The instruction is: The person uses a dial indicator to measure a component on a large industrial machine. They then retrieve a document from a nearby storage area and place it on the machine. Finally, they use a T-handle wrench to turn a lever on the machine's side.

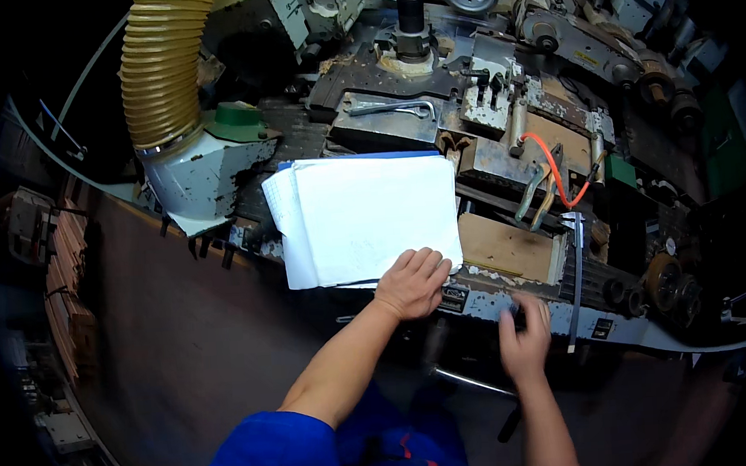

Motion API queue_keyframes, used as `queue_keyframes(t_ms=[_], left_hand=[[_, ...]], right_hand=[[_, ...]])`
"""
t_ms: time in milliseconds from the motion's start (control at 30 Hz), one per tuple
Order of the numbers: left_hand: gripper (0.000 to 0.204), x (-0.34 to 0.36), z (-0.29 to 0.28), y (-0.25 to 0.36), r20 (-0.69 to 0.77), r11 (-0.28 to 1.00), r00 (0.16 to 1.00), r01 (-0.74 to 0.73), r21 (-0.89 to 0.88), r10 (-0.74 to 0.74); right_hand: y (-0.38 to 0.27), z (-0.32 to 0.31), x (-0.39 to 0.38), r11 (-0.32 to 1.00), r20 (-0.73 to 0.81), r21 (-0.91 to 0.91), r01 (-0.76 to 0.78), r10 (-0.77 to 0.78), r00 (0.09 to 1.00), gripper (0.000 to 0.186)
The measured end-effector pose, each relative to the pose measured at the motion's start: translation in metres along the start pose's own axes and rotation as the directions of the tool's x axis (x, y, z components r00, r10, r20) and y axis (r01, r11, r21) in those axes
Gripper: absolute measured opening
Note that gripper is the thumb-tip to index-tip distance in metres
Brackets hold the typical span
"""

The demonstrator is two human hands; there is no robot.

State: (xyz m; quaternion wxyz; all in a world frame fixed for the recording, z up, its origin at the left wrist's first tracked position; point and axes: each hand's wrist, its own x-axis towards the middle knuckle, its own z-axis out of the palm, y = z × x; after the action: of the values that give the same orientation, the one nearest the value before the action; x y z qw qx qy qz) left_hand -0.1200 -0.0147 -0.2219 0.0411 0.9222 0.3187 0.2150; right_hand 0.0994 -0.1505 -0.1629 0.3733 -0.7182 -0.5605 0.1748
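Note:
A stack of white paper point(378, 216) lies over the machine bed in front of me, with a dark blue edge showing behind it. Some sheets at its left have a printed grid. At the near right corner, my left hand point(412, 283) is closed over the edge of the stack, fingers bent on top; its thumb is hidden. My right hand point(526, 339) hovers off the machine's front edge, slightly blurred, thumb apart from the fingers and nothing visible in it. A caliper point(577, 280) hangs over that edge, right of this hand. Pliers point(542, 190) lie beyond it.
A ribbed yellow hose point(167, 75) enters a grey hood point(195, 180) at the left. Wrenches point(395, 108) rest on a metal block behind the paper. An orange-red tube point(553, 166) curves over the pliers. A crank handle point(472, 381) sticks out below the front edge.

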Motion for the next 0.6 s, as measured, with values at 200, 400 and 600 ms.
queue_keyframes(t_ms=[200,400,600], left_hand=[[0.054,-0.005,-0.001,-0.002,-0.041,1.000,0.999,0.011,-0.025,-0.012],[0.051,-0.008,-0.004,-0.008,-0.019,0.997,1.000,0.017,-0.081,-0.018],[0.059,-0.050,-0.087,-0.020,-0.394,0.954,0.870,0.247,-0.170,-0.296]], right_hand=[[0.049,0.075,0.066,0.926,-0.159,-0.371,0.078,-0.146,0.977,0.022],[0.041,0.087,0.068,0.861,-0.139,-0.507,-0.035,-0.042,0.989,0.013],[0.043,0.086,0.065,0.847,-0.201,-0.525,-0.080,-0.032,0.979,0.012]])
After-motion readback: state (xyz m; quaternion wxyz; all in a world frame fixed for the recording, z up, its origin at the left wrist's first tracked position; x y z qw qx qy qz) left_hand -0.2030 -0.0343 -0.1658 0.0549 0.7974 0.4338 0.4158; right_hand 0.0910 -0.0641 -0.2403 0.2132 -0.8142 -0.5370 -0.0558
